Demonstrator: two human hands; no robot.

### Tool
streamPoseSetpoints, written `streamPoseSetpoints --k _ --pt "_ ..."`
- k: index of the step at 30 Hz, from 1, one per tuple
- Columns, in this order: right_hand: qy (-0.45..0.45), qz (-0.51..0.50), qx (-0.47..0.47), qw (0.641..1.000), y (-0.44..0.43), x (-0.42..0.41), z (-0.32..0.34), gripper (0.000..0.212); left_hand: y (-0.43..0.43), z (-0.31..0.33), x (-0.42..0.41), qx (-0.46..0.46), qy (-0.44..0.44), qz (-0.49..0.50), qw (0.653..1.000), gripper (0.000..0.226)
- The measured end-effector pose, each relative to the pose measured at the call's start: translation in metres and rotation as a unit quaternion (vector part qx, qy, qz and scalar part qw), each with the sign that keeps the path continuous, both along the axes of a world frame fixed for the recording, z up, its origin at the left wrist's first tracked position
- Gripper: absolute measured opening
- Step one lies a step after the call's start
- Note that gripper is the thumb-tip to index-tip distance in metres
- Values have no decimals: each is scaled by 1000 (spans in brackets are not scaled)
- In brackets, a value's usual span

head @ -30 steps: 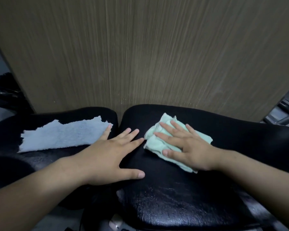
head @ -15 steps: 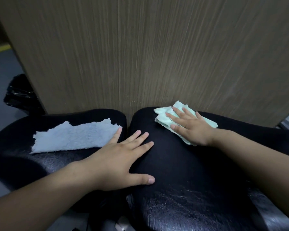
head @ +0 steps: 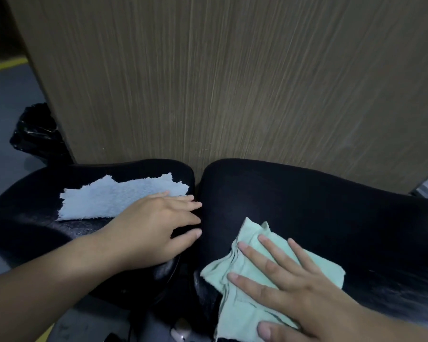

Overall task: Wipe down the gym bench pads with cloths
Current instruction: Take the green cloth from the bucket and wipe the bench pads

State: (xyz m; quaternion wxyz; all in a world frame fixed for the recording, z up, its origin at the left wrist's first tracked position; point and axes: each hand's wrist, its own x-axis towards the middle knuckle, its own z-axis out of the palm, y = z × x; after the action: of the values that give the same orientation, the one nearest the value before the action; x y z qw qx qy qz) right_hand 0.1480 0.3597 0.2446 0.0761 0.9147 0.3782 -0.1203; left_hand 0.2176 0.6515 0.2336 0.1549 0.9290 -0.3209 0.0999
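Hands on 2 black pads | right hand (head: pixel 304 290) fingers splayed flat on green cloth (head: pixel 245 304), right pad (head: pixel 331 218) | left hand (head: pixel 156 225) fingers loosely spread at pad gap, blue cloth (head: pixel 109 201) just behind | wood panel (head: pixel 232 82) beyond fingertips

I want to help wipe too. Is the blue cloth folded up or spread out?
Spread out. The blue cloth lies flat in one layer on the left pad, ragged edges showing, beside the left hand.

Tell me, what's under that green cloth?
The green cloth lies on the right black bench pad, pressed flat by the right hand. Its near end hangs over the pad's front edge. The pad surface beneath the cloth is covered, so its state cannot be seen.
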Motion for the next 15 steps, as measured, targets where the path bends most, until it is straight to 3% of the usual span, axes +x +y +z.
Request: streamPoseSetpoints --k 2,4,9,15 --pt "19 11 94 995 4 14 6 55 2 -3 2 -47 -79 12 996 35" --pt "79 -20 138 987 10 29 11 55 1 0 6 -45 -89 27 995 33" --pt "50 -45 136 988 27 98 3 54 4 -3 12 31 -81 39 995 36" --pt "23 -112 135 984 40 190 -4 53 9 -4 11 59 -75 38 995 45"
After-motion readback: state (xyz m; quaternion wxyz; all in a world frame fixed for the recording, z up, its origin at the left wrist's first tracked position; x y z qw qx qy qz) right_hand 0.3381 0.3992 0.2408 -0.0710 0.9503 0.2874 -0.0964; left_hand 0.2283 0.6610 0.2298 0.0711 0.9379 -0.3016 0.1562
